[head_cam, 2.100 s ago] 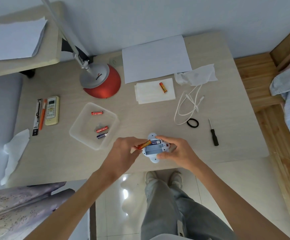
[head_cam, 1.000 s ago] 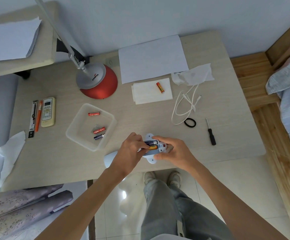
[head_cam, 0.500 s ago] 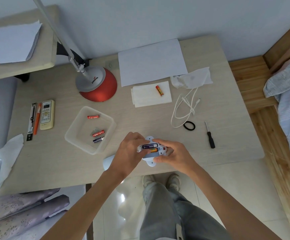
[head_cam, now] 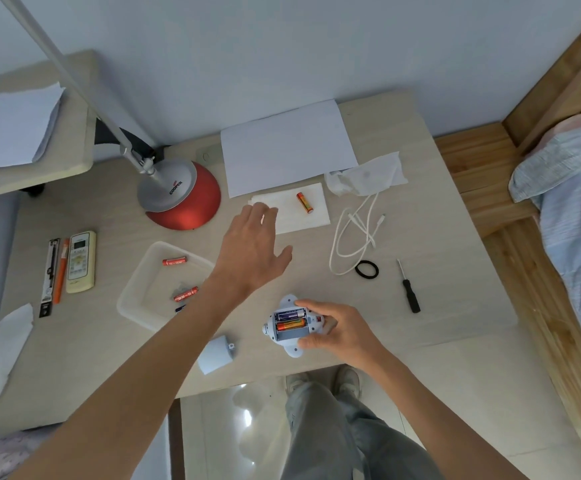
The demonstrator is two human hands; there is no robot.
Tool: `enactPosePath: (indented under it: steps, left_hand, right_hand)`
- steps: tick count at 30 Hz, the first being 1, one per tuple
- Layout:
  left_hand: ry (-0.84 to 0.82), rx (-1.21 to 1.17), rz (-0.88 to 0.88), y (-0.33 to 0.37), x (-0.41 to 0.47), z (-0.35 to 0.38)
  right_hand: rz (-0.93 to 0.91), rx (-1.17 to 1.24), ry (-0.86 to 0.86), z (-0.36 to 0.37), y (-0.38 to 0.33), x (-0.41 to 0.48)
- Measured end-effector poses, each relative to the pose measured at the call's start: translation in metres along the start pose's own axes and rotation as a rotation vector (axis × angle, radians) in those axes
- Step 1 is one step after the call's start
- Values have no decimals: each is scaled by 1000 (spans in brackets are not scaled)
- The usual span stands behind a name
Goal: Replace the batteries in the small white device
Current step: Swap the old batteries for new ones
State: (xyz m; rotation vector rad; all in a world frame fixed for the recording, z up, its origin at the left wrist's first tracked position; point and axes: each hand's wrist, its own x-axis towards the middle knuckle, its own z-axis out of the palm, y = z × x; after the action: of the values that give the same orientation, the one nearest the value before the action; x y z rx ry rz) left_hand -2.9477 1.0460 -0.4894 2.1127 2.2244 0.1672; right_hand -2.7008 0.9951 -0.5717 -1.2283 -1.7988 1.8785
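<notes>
While the small white device is sitting at the near edge of the bench with its back compartment open, the right hand is gripping it from the right, thumb and fingers curled around the shell; whether it is resting on the bench or being held just above it is hard to tell. A purple battery and an orange battery are lying side by side in the compartment, and the bay nearest the person is looking empty, so the step in hand is probably filling that last slot. The left hand is hovering over the middle of the bench, released and holding nothing, fingers spread toward the loose battery lying on the napkin. The next move is likely calling for pinching that battery, carrying it to the device and seating it with its poles the right way round. The cover is lying just left of the device, the tray of other batteries beyond the left forearm, the screwdriver well apart to the right.
</notes>
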Motion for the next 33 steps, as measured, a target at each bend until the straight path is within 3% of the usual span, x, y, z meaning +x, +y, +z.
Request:
enactPosePath:
  steps: [9, 19, 33]
  left_hand:
    - [-171, 1, -24, 10, 76, 37]
    - [-203, -69, -55, 27, 114, 52]
    - [-164, -108, 4, 8, 92, 37]
  right_hand:
    - [-3, 3, 7, 1, 5, 0]
    - [-25, -18, 7, 3, 6, -1]
    - [-25, -24, -6, 0, 3, 1]
